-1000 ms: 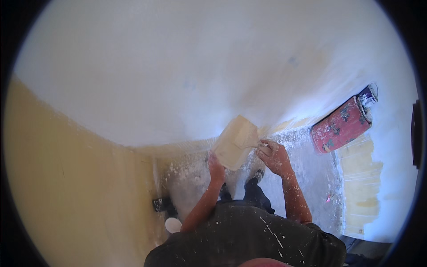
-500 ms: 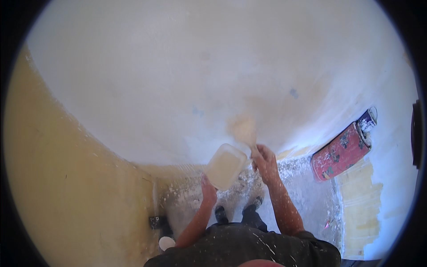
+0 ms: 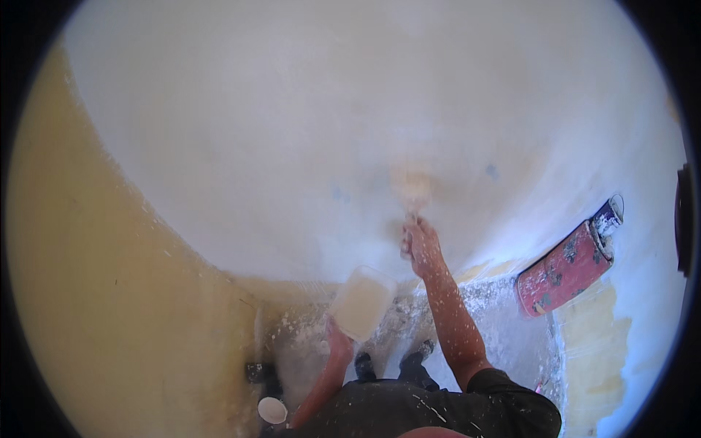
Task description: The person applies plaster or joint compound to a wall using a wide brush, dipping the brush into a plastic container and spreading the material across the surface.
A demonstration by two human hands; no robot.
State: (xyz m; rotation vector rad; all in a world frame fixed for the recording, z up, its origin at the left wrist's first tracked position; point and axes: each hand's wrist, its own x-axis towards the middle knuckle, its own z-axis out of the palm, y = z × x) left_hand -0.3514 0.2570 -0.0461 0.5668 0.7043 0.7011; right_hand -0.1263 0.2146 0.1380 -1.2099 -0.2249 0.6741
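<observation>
Grasping a pale rectangular tray [image 3: 363,301] by its lower left edge, left hand [image 3: 338,339] above the speckled floor [image 3: 483,315], right hand [image 3: 423,247] clenched round a wide handled tool [image 3: 413,185] (its head blurred), up before the whitened wall [image 3: 255,146].

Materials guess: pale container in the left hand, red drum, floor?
Pale container: probably plastic, smooth; the rounded corners and thin rim suggest moulding, though blur leaves the sheen open.
Red drum: likely painted metal, worn; dark patches break up the red, but plastic can't be excluded.
Floor: probably bare concrete, matte; mottled grey with whitish spatter.
</observation>
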